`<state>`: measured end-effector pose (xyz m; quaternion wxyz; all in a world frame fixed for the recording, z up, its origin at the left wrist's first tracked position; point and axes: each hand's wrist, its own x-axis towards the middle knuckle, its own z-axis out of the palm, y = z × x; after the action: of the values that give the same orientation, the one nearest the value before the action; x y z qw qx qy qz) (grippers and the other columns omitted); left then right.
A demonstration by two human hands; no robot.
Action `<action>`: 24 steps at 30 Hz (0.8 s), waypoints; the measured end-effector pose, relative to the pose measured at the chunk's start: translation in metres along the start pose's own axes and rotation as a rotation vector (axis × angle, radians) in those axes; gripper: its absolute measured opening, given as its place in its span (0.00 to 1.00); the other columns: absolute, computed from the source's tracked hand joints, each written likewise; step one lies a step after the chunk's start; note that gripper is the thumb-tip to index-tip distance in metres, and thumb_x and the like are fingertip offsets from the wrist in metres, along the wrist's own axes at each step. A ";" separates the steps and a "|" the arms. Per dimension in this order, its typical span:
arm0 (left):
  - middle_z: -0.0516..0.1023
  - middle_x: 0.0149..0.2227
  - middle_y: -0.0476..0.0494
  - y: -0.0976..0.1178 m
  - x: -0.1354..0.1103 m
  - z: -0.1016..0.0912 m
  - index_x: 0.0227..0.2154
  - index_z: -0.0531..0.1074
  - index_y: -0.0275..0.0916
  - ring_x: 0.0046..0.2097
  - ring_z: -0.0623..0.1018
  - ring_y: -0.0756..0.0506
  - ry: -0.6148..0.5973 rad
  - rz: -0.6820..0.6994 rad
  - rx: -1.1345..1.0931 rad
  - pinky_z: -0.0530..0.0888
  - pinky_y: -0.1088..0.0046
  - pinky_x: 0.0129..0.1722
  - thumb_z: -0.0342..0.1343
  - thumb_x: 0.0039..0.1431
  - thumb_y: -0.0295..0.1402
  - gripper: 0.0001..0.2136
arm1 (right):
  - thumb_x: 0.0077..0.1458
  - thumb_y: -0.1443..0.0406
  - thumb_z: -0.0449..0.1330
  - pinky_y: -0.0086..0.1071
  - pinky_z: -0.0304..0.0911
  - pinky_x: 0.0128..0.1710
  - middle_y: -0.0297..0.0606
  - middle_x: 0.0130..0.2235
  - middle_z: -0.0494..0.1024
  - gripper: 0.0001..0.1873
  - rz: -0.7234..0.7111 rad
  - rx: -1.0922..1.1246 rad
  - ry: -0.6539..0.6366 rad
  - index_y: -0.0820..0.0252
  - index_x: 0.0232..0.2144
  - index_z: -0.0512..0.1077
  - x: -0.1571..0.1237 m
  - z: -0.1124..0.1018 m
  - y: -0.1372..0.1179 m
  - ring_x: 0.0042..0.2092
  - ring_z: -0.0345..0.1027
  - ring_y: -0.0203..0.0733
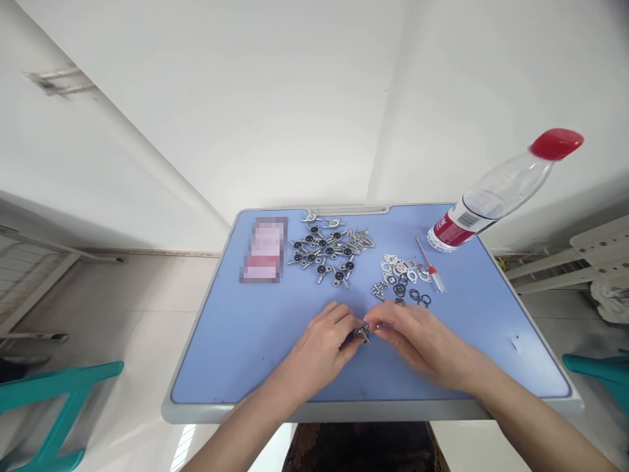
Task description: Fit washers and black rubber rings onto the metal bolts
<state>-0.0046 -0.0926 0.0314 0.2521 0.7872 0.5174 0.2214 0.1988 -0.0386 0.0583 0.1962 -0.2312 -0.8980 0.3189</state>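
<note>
Both my hands meet over the middle of a blue desk. My left hand and my right hand are closed, and together they pinch a small metal part between the fingertips. Just beyond my right hand lie small screws, black rubber rings and white flat metal plates. A heap of several metal fittings with black centres lies further back.
A red-handled screwdriver lies right of the plates. A plastic water bottle with a red cap stands at the desk's back right corner. A blurred pink rectangle lies at back left. Teal chair parts flank the desk.
</note>
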 end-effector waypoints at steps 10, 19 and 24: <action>0.74 0.38 0.46 -0.001 -0.002 0.002 0.38 0.71 0.38 0.43 0.72 0.43 -0.016 -0.002 -0.002 0.73 0.65 0.41 0.55 0.62 0.27 0.03 | 0.66 0.67 0.49 0.30 0.65 0.27 0.38 0.34 0.78 0.11 -0.100 -0.225 0.166 0.58 0.51 0.61 0.002 0.002 0.006 0.30 0.72 0.38; 0.73 0.37 0.45 -0.002 -0.002 0.002 0.38 0.71 0.38 0.42 0.72 0.43 -0.003 0.012 -0.008 0.73 0.65 0.40 0.55 0.62 0.28 0.03 | 0.64 0.73 0.44 0.32 0.67 0.35 0.43 0.42 0.76 0.20 -0.057 -0.165 0.019 0.59 0.56 0.57 -0.001 -0.001 0.002 0.39 0.71 0.39; 0.73 0.35 0.46 -0.002 -0.002 0.002 0.36 0.72 0.39 0.40 0.72 0.44 0.007 0.009 -0.002 0.73 0.67 0.37 0.54 0.63 0.28 0.03 | 0.65 0.70 0.49 0.28 0.57 0.23 0.35 0.31 0.75 0.11 -0.185 -0.296 0.185 0.58 0.48 0.63 0.003 0.004 0.005 0.28 0.67 0.36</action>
<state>-0.0053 -0.0942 0.0287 0.2499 0.7885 0.5146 0.2258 0.1959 -0.0359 0.0527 0.2699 -0.2024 -0.9307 0.1412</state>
